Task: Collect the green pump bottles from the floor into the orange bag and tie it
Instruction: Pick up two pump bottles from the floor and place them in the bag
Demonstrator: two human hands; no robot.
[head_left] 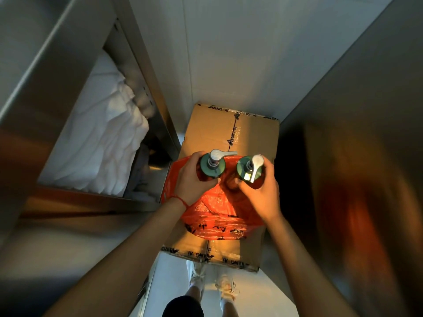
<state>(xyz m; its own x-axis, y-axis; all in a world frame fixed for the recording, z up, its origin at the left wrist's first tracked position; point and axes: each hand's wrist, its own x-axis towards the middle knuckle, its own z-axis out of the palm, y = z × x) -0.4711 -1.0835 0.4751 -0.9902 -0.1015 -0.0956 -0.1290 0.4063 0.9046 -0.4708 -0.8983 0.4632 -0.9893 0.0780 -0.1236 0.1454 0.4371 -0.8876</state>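
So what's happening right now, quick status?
Left hand grips one green pump bottle, right hand grips the other bottle. Both above orange bag on cardboard box. Nothing blocking.

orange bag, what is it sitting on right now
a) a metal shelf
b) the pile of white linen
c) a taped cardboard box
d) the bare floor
c: the orange bag lies on top of the taped cardboard box, whose brown surface shows beyond and in front of it, while the left hand and right hand each hold a green pump bottle, one on the left and one on the right, over the bag.
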